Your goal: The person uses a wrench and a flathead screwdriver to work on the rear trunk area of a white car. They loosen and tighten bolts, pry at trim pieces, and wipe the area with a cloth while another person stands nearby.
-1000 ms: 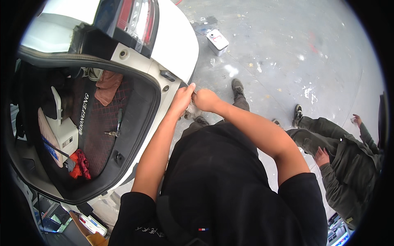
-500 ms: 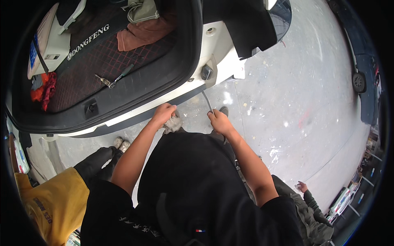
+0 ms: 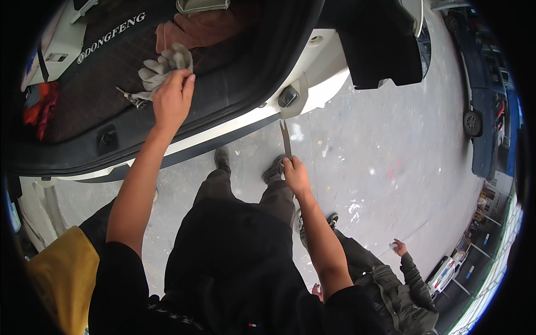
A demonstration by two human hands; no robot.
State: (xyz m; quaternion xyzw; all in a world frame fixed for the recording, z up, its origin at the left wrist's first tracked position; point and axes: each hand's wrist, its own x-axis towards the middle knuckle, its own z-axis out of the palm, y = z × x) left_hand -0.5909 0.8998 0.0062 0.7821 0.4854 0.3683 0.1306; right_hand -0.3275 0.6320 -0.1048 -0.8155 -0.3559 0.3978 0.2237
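Observation:
My left hand (image 3: 174, 99) is stretched over the car's boot, its fingers closed at the edge of a grey work glove (image 3: 156, 72). The glove's fingers spread out above the boot mat. Low beside the rear bumper, my right hand (image 3: 296, 174) grips a flat metal pry bar (image 3: 287, 138). Its forked tip points up toward the white corner of the car body, close to the black latch piece (image 3: 288, 97). A metal hand tool (image 3: 133, 99) lies on the mat by the glove, partly covered.
A brown cloth (image 3: 192, 30) and a red bundle (image 3: 42, 109) lie in the boot, with a pale box (image 3: 58, 47) at its left. A co-worker in yellow (image 3: 67, 279) stands at left, another in dark green (image 3: 399, 290) at right. A dark vehicle (image 3: 483, 106) stands far right.
My left hand has moved from in front of the bumper up and left into the boot with the glove. The right hand has shifted slightly down, still gripping the pry bar.

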